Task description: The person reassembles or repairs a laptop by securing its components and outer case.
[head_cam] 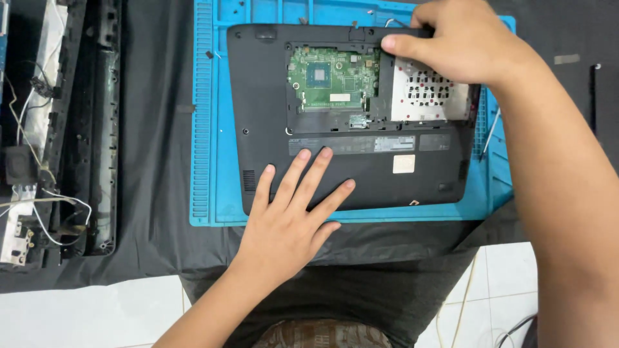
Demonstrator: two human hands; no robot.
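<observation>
On blue mat, centre of head view — upturned black laptop base, hatch off, green board bare. Left hand flat, fingers wide, pinning near edge; right hand curled over far right corner, thumb beside perforated drive plate. Best kept firmly pinned, lifting slowly. Far left — stripped screen frame, loose wires; metal tool just right of base.

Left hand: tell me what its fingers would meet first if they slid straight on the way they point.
The left hand lies flat on the laptop's black underside, fingers pointing up and slightly right. Going straight on, they would likely cross the long dark label strip first, then reach the open bay with the green circuit board.
</observation>
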